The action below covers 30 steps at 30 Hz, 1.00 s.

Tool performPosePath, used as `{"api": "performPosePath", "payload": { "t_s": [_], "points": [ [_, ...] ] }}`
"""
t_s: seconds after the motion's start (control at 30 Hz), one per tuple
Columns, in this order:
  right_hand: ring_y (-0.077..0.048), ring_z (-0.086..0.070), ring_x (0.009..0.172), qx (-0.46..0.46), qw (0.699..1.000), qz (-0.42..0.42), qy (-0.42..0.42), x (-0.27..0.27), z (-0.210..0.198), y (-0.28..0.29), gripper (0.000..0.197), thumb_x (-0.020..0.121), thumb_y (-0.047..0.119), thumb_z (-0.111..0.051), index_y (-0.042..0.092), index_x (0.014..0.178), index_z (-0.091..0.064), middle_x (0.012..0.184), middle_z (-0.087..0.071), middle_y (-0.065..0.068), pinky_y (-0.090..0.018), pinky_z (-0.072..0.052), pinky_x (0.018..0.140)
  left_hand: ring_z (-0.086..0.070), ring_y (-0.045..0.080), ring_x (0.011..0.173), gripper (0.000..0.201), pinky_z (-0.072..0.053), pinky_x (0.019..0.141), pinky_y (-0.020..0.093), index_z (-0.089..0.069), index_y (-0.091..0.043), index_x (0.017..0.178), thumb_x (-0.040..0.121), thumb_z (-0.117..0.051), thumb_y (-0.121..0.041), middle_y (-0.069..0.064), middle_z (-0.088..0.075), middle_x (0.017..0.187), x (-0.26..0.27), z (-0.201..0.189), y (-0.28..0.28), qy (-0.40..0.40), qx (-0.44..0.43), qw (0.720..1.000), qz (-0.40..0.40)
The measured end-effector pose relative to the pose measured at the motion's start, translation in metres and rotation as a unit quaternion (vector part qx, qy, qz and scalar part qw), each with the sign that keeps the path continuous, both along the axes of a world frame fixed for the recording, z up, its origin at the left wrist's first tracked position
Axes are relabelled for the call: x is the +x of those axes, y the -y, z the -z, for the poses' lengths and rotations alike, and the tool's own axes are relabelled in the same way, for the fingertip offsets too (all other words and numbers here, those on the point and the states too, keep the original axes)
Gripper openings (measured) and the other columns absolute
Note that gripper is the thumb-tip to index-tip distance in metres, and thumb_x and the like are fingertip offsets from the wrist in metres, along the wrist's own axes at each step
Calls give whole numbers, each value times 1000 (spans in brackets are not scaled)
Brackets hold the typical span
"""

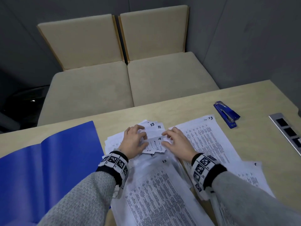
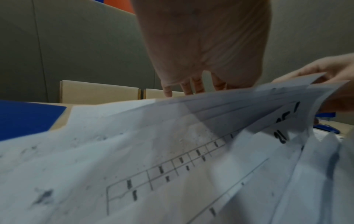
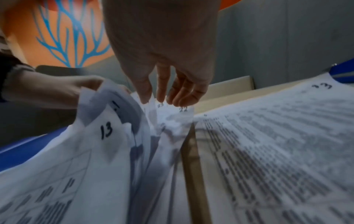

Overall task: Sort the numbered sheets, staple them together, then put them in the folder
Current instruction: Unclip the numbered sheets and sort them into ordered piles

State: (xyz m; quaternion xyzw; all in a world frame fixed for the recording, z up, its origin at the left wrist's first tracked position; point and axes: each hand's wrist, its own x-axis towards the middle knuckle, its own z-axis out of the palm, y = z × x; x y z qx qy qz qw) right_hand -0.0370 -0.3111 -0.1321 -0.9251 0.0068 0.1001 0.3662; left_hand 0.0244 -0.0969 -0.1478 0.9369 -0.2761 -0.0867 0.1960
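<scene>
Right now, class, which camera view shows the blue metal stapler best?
The head view: the blue metal stapler lies whole on the pale wooden table, beyond the printed sheets. The left wrist view catches a blue sliver behind paper; the right wrist view only a cropped blue edge.

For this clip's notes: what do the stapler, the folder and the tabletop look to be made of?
Stapler: glossy blue shell, probably plastic, with a bare metal strip showing along the top. Folder: thin blue sheet with a soft sheen and a fold line, likely plastic or coated card. Tabletop: pale matte wood grain, possibly laminate.

Office booth: grey partition walls (image 1: 244,38), 2 beige seats (image 1: 127,82), wooden desk (image 1: 254,147).
</scene>
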Motion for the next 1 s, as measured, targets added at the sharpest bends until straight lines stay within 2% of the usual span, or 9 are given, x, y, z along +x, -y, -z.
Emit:
{"api": "performPosePath", "payload": {
  "t_s": [0.17, 0.27, 0.4, 0.5, 0.6, 0.73, 0.87, 0.93, 1.0],
  "points": [
    [-18, -57, 87, 82, 995, 56, -31, 7, 11, -8, 6, 86, 22, -65, 18, 82, -65, 90, -63, -1, -37, -49, 84, -46, 25, 118, 28, -24, 106, 44, -65, -17, 89, 76, -59, -41, 6, -48, 126, -2, -3, -4, -11, -13, 1000, -10],
    [-17, -57, 73, 136, 986, 82, -50, 10, 3, -7, 7, 91, 18, -59, 12, 88, -59, 81, -65, 0, -32, -50, 72, -41, 24, 120, 47, -22, 107, 40, -65, -15, 102, 71, -57, -49, 4, -44, 131, 0, -3, -7, -33, 18, 999, -30],
    [-13, -35, 51, 187, 972, 132, -52, 10, -8, 0, 10, 99, 24, -46, 16, 93, -48, 63, -53, 8, -25, -32, 51, -42, 25, 118, 49, -26, 103, 41, -64, -12, 108, 72, -64, -46, 4, -46, 128, 2, -2, -14, -15, 25, 998, -63],
    [-16, -47, 65, 223, 958, 165, -65, 7, -16, 0, 12, 100, 29, -42, 19, 101, -48, 83, -62, 4, -31, -40, 64, -45, 23, 104, 34, -29, 92, 41, -67, -15, 93, 73, -63, -42, 3, -52, 109, 4, -1, -19, 36, 1, 992, -119],
    [-10, -56, 84, 232, 953, 189, -55, -1, -25, 10, 14, 99, 25, -46, 19, 112, -47, 102, -59, 4, -24, -43, 70, -46, 21, 94, 22, -27, 87, 39, -64, -20, 87, 80, -63, -40, -1, -53, 95, 5, -1, -26, 50, 16, 988, -143],
    [-21, -46, 115, 30, 950, 311, -14, -41, -26, 77, 35, 89, 11, -58, 21, 121, -47, 121, -44, -1, -43, -38, 101, -56, 25, 76, 10, -28, 82, 37, -53, -18, 80, 86, -59, -23, -5, -56, 68, 2, -4, -24, 49, 45, 993, -98],
    [-35, -30, 127, -141, 825, 512, -195, -114, -11, 162, 87, 61, 10, -78, 19, 134, -32, 138, -27, -18, -54, -29, 103, -56, 24, 63, 11, -27, 75, 34, -53, -19, 77, 84, -60, -13, -6, -60, 61, 0, -5, -16, 92, 42, 992, -77],
    [-38, -31, 127, -150, 801, 511, -272, -141, 5, 187, 111, 48, 25, -88, 18, 138, -24, 138, -29, -22, -54, -30, 104, -56, 22, 65, 12, -26, 75, 34, -54, -20, 77, 84, -61, -14, -7, -61, 64, -1, -6, -15, 107, 37, 992, -60],
    [-41, -32, 127, -132, 801, 505, -293, -154, 14, 194, 112, 50, 31, -92, 11, 138, -25, 137, -32, -26, -49, -31, 105, -56, 23, 66, 10, -28, 76, 35, -54, -20, 79, 86, -58, -14, -7, -61, 67, -3, -6, -15, 127, 33, 991, -38]
  ]
}}
